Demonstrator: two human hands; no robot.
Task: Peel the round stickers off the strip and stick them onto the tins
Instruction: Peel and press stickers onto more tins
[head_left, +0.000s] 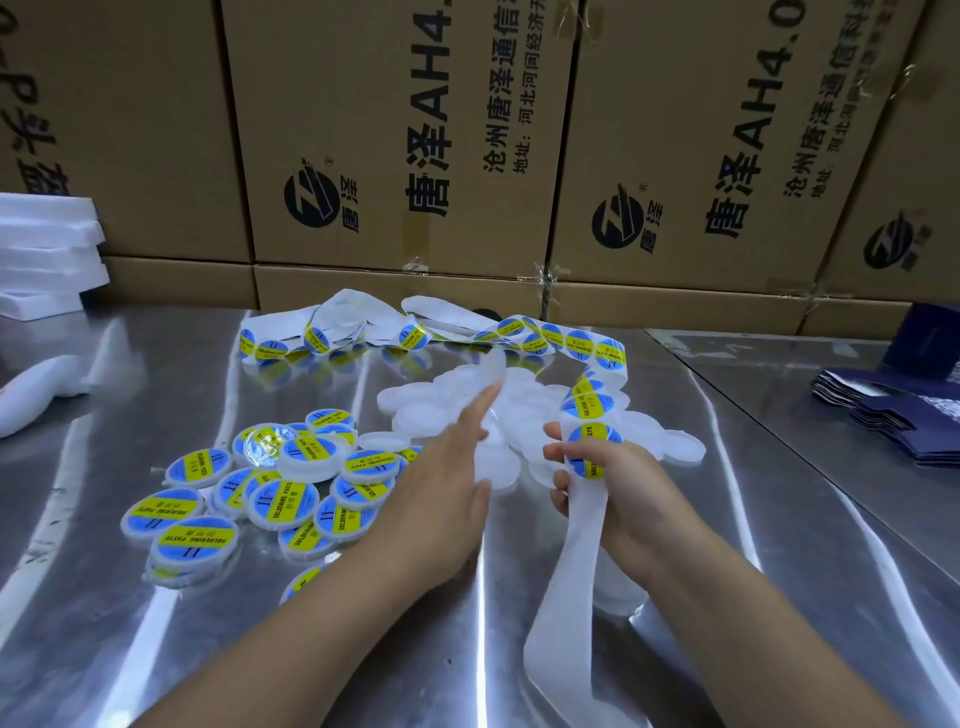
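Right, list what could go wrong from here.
1. The strip loops and twists across the table behind the plain tins; pulling it through could tangle it or fold stickers onto each other.
2. The sticker bends where the right hand holds it and could crease.
3. The left hand reaches into a loose overlapping pile, so tins may slide toward the labelled tins and mix.

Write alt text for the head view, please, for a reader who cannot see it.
A person's right grip pinches a sticker strip while the open left grip reaches toward plain white tins on a metal table. Labelled tins lie piled to the left, cardboard boxes behind.
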